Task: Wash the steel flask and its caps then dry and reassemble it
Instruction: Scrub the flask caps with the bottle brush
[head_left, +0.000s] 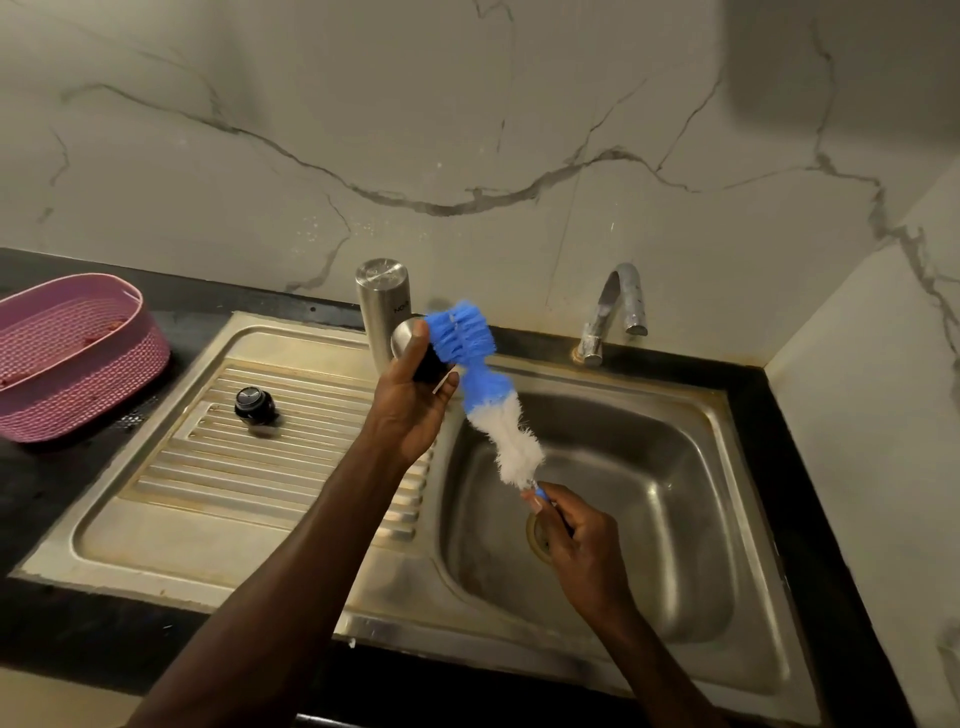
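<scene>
The steel flask (383, 306) stands upside down at the back of the drainboard, against the wall. My left hand (415, 405) holds a steel outer cap (410, 345) with a black inside, just above the basin's left rim. My right hand (576, 540) grips the handle of a blue and white bottle brush (480, 384) over the basin. The brush's blue head touches the cap. A black inner cap (253, 404) lies on the ribbed drainboard (208, 457).
A pink plastic basket (78, 358) sits on the black counter at the left. The steel sink basin (649, 493) with its drain is under my right hand. A chrome tap (615, 312) stands behind the basin. A marble wall rises behind and at the right.
</scene>
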